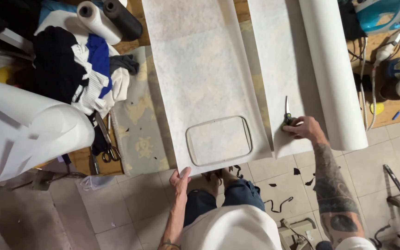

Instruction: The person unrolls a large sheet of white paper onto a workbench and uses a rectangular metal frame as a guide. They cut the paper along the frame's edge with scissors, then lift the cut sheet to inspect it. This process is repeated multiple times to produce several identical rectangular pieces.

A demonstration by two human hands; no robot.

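Clothes pile (77,69), thread cones (109,18), large scissors (106,141) and an iron (385,14).

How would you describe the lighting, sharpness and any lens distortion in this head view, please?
Head view: soft, even light, faint shadows beside the white sheet; the big roll at left is washed out; straight edges bow toward the frame edges; the right hand with the scissors is slightly soft.

The white sheet (200,69) lies open across the table's middle, bar the frame (219,140) near its front edge. Clothes (77,69), scissors (107,139) and perhaps thread spools (109,18) crowd the left edge; a roll (332,69) blocks the right.
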